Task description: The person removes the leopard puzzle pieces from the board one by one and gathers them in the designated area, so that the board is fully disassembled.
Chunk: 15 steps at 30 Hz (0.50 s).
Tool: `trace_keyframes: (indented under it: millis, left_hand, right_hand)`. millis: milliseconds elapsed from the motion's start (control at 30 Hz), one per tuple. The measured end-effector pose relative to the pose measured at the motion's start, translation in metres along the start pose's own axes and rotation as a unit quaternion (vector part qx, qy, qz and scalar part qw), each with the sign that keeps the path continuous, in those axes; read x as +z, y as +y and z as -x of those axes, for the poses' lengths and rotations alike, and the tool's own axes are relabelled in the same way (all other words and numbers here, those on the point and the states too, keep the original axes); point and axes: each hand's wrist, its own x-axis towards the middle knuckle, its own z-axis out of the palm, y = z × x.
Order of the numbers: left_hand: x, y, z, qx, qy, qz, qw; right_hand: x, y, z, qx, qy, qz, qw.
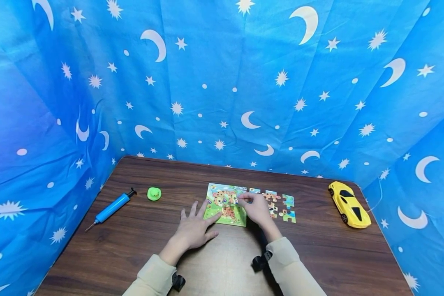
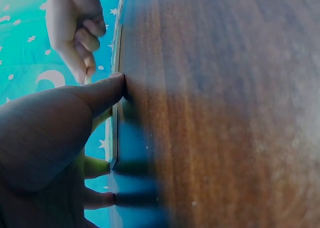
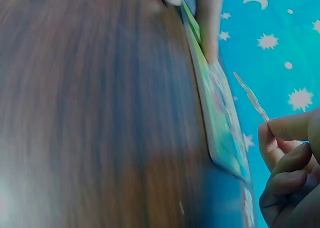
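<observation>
On the table lies a green puzzle board (image 1: pixel 237 220) with a spotted animal picture on it. My left hand (image 1: pixel 195 228) rests at its left edge, fingers spread, some of them touching the board. Between thumb and forefinger my right hand (image 1: pixel 258 209) pinches a puzzle piece (image 3: pixel 251 98), held tilted above the board's right side. The right wrist view shows the piece nearly edge-on, apart from the board. Several loose puzzle pieces (image 1: pixel 289 216) lie to the right of the board, partly hidden behind the right hand.
A blue hand pump (image 1: pixel 112 208) and a green rubber duck (image 1: pixel 154 194) are on the left of the wooden table (image 1: pixel 140 234). At the far right stands a yellow toy car (image 1: pixel 350 205). A blue curtain (image 1: pixel 207 61) with moons and stars hangs behind the table.
</observation>
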Motion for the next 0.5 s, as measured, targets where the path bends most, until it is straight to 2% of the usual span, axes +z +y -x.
trace_keyframes:
  millis: [233,500]
  left_hand:
    - [0.000,0.001,0.001,0.000,0.005,0.007,1.0000]
    - [0.001,0.000,0.000,0.001,0.010,0.006,0.9999]
  right_hand:
    - [-0.030,0.016,0.004,0.018,0.022,0.007,0.9996]
    - [-0.053,0.033,0.009,0.034,0.033,0.020,0.9987]
